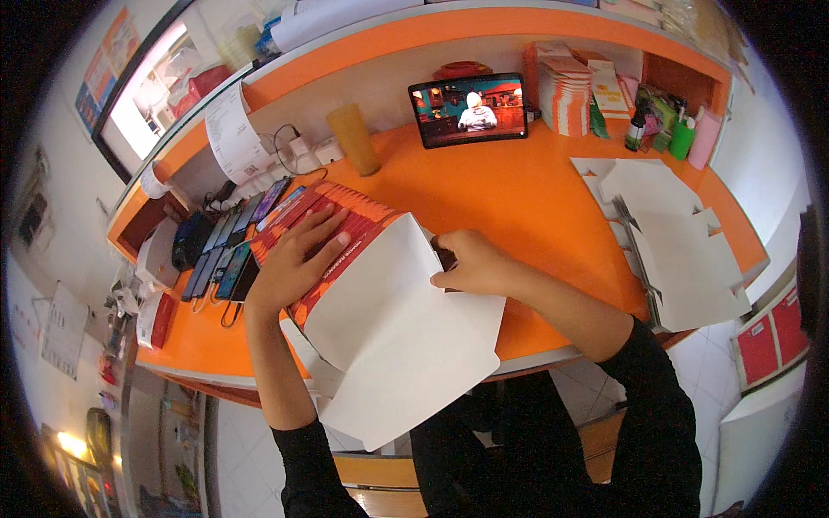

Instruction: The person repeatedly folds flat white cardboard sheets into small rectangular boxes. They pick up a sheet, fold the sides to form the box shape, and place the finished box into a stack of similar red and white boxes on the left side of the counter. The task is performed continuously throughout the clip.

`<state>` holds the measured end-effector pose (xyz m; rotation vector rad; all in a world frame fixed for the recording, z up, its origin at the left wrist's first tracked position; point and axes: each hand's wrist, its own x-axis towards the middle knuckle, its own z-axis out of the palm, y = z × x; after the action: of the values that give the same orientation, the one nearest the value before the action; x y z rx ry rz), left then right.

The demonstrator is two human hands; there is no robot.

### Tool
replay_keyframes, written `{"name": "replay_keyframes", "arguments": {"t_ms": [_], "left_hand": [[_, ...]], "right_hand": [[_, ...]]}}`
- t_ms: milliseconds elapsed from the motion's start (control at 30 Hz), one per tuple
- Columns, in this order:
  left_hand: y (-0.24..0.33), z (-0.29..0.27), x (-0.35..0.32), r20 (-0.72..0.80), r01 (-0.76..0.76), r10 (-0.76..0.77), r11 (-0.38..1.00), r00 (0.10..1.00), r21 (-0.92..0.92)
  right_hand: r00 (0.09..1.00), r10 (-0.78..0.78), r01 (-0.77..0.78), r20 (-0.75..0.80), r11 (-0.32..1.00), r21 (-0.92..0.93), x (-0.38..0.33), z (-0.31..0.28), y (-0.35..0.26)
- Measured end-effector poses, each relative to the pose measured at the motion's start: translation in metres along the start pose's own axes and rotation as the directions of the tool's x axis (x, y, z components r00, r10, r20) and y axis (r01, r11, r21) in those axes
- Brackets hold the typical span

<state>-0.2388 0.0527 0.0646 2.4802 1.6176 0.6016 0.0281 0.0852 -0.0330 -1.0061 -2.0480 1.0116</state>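
Note:
A partly folded cardboard box [380, 293] stands at the front edge of the orange desk. Its outside is printed red and orange, its inside is plain white, and a large white flap hangs toward my lap. My left hand [298, 257] lies on the printed side, fingers stretched out and spread. At the box's right corner, my right hand [475, 262] is closed with thumb and fingers pinching the side edge. Some of the right fingertips are hidden behind the cardboard.
Flat white cardboard sheets [682, 242] lie stacked at the right. Several phones [226, 229] with cables sit at the left. Behind are an amber cup [354, 138], a tablet [469, 110] playing video, stacked orange-white cartons [563, 91], a dark bottle [636, 128] and a green pen holder [681, 138].

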Motion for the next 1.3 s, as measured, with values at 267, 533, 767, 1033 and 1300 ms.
{"name": "replay_keyframes", "arguments": {"t_ms": [267,533,767,1033,1300], "left_hand": [[-0.001,0.0,-0.001,-0.011,-0.018,0.019,1.0,1.0,0.02],[-0.017,0.0,-0.006,-0.005,0.002,-0.002,0.989,1.0,-0.148],[-0.013,0.053,-0.081,-0.685,-0.241,-0.073,0.904,0.725,-0.352],[-0.032,0.087,-0.13,-0.231,0.124,-0.302,0.814,0.925,-0.567],[-0.009,0.055,-0.126,-0.504,-0.051,0.049,0.999,0.862,0.009]], "right_hand": [[0.981,-0.181,0.175,0.071,0.981,0.081,0.012,-0.003,0.021],[0.985,-0.172,0.171,-0.001,0.981,-0.097,0.021,0.001,0.026],[0.962,-0.263,0.271,0.073,0.948,-0.164,0.021,-0.006,0.026],[0.99,-0.1,0.12,0.097,0.965,-0.234,0.028,-0.002,0.017],[0.884,-0.459,0.461,-0.089,0.888,-0.001,0.022,-0.02,-0.007]]}}
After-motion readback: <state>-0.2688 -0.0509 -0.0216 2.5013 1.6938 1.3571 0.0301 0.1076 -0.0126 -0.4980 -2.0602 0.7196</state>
